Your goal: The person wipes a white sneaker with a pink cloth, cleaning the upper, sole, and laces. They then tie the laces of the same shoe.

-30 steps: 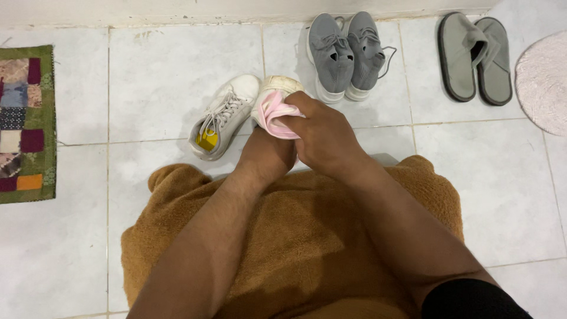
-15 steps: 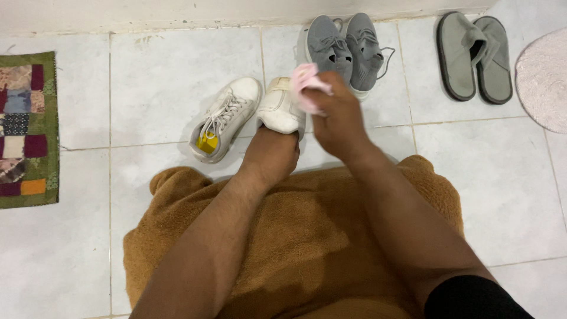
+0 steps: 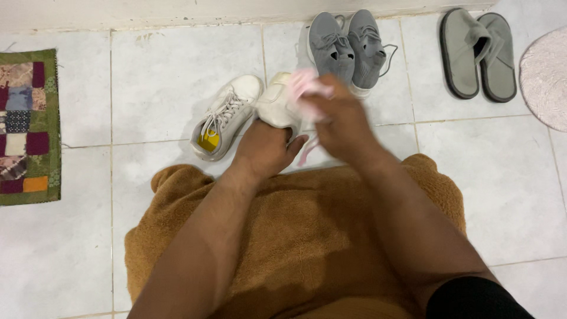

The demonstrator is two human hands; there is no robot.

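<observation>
- Left hand (image 3: pixel 264 149): grips the heel end of a white shoe (image 3: pixel 279 105), held above the floor (image 3: pixel 165 71).
- Right hand (image 3: pixel 341 121): clenched on a pink cloth (image 3: pixel 304 88), pressed against the shoe; blurred.
- Second white shoe (image 3: pixel 224 117): on the floor, just left.
- Grey sneakers (image 3: pixel 345 50): beyond, by the wall.
- Grey slippers (image 3: pixel 477 53): far right.

A home entryway: tiled floor (image 3: pixel 165 71), patchwork mat (image 3: pixel 26 124), grey sneakers (image 3: pixel 345 50) and grey slippers (image 3: pixel 478 53) lined along the wall.
</observation>
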